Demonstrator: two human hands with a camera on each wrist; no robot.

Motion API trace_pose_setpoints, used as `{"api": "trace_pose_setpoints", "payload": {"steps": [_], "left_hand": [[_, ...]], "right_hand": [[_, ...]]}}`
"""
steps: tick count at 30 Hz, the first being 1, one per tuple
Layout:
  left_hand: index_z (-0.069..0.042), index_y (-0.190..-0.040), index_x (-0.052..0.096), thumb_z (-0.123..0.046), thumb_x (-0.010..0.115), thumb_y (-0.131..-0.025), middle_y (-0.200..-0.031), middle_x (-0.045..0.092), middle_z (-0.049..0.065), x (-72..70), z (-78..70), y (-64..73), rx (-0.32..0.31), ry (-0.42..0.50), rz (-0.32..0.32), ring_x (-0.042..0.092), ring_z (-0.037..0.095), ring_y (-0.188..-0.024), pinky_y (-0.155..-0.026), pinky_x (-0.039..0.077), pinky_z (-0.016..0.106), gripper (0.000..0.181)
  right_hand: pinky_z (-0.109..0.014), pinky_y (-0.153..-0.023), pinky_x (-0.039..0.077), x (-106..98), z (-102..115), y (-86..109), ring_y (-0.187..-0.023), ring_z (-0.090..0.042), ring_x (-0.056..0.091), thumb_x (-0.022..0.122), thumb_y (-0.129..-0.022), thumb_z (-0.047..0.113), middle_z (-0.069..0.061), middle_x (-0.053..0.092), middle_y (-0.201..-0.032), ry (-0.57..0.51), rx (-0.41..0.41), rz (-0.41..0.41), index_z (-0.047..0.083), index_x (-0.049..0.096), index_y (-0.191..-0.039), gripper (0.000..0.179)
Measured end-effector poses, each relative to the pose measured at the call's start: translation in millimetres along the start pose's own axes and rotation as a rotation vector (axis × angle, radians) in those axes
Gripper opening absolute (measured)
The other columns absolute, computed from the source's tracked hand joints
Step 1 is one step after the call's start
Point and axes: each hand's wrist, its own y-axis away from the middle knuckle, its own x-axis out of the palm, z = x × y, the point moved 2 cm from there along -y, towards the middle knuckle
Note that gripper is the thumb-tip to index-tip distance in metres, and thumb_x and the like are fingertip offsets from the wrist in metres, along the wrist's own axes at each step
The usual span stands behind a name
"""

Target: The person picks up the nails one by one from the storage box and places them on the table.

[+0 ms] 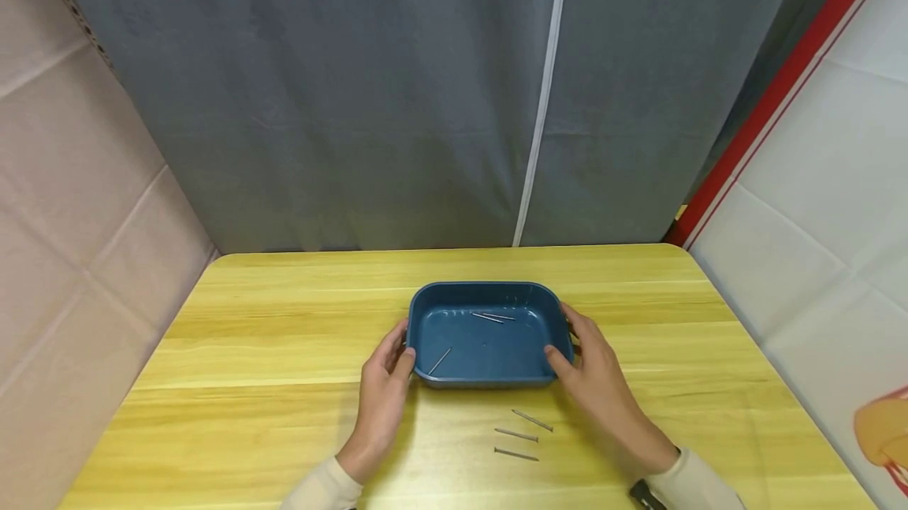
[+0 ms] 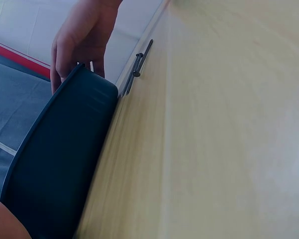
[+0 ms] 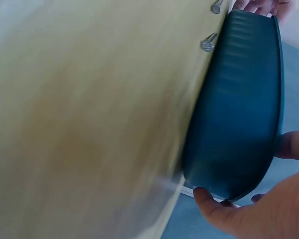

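A dark blue rectangular plastic tray [image 1: 489, 352] with rounded corners sits on the wooden table. My left hand [image 1: 381, 392] grips its left end, thumb at the rim and fingers behind the wall. At the other end, my right hand [image 1: 601, 376] holds the tray with its thumb over the rim and fingers along the outside. Inside the tray, a thin nail [image 1: 440, 361] lies near the front left corner, and two more nails [image 1: 488, 318] lie close together toward the back. Three loose nails [image 1: 516, 435] lie on the table in front of the tray.
The light wood table [image 1: 269, 368] ends at a grey curtain [image 1: 355, 100] behind it. Pale cloth walls [image 1: 78, 202] stand to the left and right, with a red band [image 1: 780, 84] along the right one.
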Motion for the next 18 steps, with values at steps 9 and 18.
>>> {"api": "trace_pose_setpoints", "payload": {"steps": [9, 18], "left_hand": [[0.0, -0.165, 0.045, -0.001, 0.052, -0.113, -0.168, 0.048, 0.019, -0.3, -0.4, 0.0, 0.005, 0.0, -0.001, 0.049, 0.036, -0.153, -0.115, 0.046, 0.021, 0.053], [-0.001, -0.166, 0.044, -0.003, 0.054, -0.113, -0.163, 0.053, 0.018, -9.5, -3.0, -4.7, 0.023, -0.104, 0.046, 0.054, 0.035, -0.149, -0.116, 0.049, 0.029, 0.054]], "right_hand": [[-0.057, -0.108, 0.056, 1.0, -7.4, -0.5, -0.142, -0.049, 0.058, 0.067, -0.107, 0.005, -0.028, 0.045, -0.168, -0.113, 0.048, 0.036, 0.001, 0.033, -0.171, 0.072], [-0.035, -0.099, 0.06, -0.3, -9.5, -0.7, -0.137, -0.046, 0.064, 0.062, -0.108, 0.003, -0.03, 0.047, -0.166, -0.122, 0.115, 0.082, 0.0, 0.036, -0.17, 0.067]]}}
